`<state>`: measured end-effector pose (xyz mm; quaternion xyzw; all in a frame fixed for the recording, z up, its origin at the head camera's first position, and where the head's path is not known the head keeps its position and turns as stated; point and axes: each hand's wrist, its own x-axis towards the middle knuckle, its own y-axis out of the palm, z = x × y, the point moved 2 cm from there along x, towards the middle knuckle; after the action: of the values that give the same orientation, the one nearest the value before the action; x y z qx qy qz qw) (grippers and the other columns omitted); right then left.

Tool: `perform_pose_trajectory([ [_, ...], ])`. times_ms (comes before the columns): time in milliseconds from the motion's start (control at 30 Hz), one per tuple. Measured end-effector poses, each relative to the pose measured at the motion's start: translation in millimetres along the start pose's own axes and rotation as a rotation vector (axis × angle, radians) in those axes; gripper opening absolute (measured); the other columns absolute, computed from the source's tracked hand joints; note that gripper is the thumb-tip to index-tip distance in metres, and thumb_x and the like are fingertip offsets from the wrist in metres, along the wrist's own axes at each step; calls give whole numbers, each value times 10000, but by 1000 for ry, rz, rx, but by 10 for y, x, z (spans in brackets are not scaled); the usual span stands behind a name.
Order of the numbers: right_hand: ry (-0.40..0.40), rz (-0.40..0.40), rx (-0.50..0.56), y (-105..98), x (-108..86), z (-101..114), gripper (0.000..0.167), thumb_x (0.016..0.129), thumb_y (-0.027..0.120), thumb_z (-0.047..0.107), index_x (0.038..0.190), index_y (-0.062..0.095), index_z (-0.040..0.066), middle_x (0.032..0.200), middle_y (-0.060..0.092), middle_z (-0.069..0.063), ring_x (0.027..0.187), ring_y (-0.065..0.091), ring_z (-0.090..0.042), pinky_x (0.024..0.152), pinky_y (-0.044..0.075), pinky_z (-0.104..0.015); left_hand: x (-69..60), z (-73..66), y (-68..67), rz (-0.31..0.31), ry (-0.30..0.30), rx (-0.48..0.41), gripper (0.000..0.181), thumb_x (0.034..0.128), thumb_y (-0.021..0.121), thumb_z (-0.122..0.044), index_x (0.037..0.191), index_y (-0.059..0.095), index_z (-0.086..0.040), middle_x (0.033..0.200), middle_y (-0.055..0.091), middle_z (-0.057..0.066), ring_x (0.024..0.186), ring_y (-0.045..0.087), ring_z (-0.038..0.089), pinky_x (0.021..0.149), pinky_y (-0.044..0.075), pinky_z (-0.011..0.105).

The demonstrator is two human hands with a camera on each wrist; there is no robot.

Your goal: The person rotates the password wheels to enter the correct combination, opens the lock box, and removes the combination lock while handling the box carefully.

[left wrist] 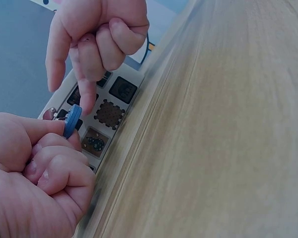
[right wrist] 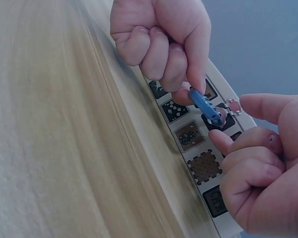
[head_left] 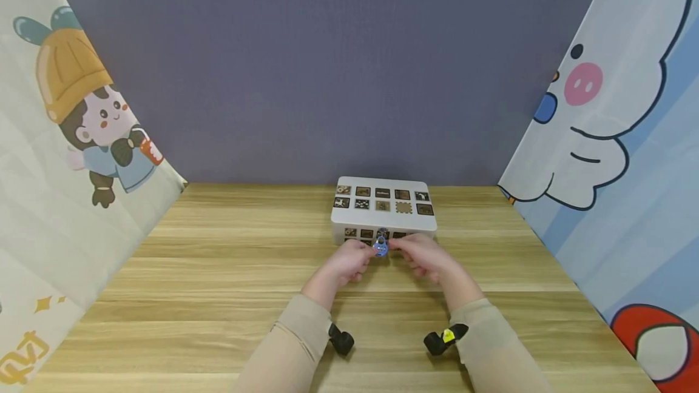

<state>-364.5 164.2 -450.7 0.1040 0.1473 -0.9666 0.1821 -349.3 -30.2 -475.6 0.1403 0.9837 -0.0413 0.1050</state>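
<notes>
A small blue padlock (head_left: pixel 381 248) (left wrist: pixel 73 121) (right wrist: pixel 204 104) is at the front of a white box (head_left: pixel 349 217) with brown and black pictures, close to its metal latch (left wrist: pixel 49 113) (right wrist: pixel 233 106). My left hand (head_left: pixel 349 261) (left wrist: pixel 44 183) (right wrist: pixel 161 39) pinches the padlock body between thumb and index finger, the other fingers curled. On the other side, my right hand (head_left: pixel 428 259) (left wrist: pixel 97 39) (right wrist: pixel 268 173) holds nothing: thumb and index finger stand apart beside the shackle and latch, its other fingers bent. Whether the shackle passes through the latch I cannot tell.
The box stands on a wooden table (head_left: pixel 218 272), near its back edge, against a dark grey panel (head_left: pixel 327 65). Printed cartoon sheets hang at the left (head_left: pixel 33 199) and right (head_left: pixel 617 229). Both sleeves carry a black wrist camera.
</notes>
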Motion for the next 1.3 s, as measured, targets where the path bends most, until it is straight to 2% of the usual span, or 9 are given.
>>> perform_pose_trajectory([
  [233,-2,-20,-33,52,33,-21,407,970,678,347,1193,702,8,528,322,62,447,288,-89,396,290,-223,-15,-5,-18,8,5,15,274,1031,554,-157,1076,670,87,594,359,-68,477,311,75,437,314,205],
  [467,-9,-13,-11,136,50,-60,426,966,681,333,1233,686,1,541,341,60,439,285,-90,385,282,-222,-11,3,-25,18,8,17,277,1029,564,-172,1100,677,70,592,358,-74,471,312,71,434,313,203],
  [800,-23,-17,25,240,64,-77,308,976,654,268,1102,715,-6,543,358,62,437,270,-81,385,253,-216,-19,-13,-7,19,5,-10,280,1025,563,-157,1062,660,103,581,345,-67,460,297,71,413,289,202],
  [1300,-22,-9,65,280,66,-101,274,995,598,222,1013,689,-35,532,340,62,434,258,-76,381,230,-213,-44,-31,-1,12,6,5,275,1030,562,-163,1059,680,83,571,346,-69,454,305,69,410,296,203],
])
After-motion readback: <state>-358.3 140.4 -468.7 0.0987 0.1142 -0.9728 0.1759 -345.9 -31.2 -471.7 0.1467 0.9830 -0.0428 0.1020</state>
